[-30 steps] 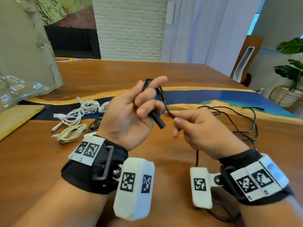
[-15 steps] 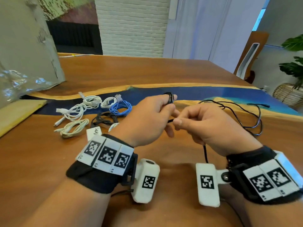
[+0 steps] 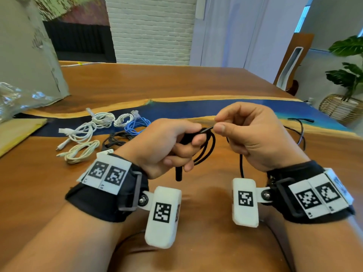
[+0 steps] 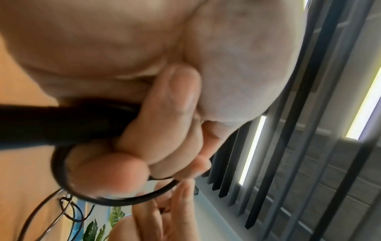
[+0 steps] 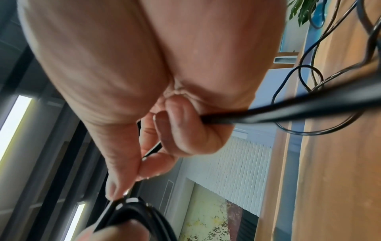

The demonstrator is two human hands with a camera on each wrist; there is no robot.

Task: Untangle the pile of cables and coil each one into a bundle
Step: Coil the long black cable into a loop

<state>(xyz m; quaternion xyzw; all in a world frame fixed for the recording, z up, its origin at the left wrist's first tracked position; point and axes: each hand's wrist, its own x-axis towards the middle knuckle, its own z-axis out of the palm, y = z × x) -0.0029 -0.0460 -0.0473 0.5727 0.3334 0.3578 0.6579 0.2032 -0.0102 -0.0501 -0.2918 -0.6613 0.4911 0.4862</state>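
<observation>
My left hand (image 3: 172,146) grips a thin black cable (image 3: 206,148) with its stiff black plug end (image 3: 178,173) sticking down from the fist, and small loops hang off its fingers (image 4: 107,171). My right hand (image 3: 243,134) pinches the same black cable (image 5: 288,112) between thumb and forefinger, right against the left hand. The cable's loose remainder (image 3: 300,134) trails over the table to the right. Coiled bundles lie at the left: white cables (image 3: 84,134), a blue one (image 3: 135,126) and a black one (image 3: 115,140).
The wooden table (image 3: 176,85) has a blue resin strip across it. A crumpled clear plastic bag (image 3: 17,99) and a grey sheet stand at the far left, above a yellow board (image 3: 17,132). A potted plant (image 3: 345,75) and a chair stand off to the right.
Both hands have kept winding the black cable: the left hand turned so the plug now points down, and the right hand rose to pinch the cable at the top of the loops.
</observation>
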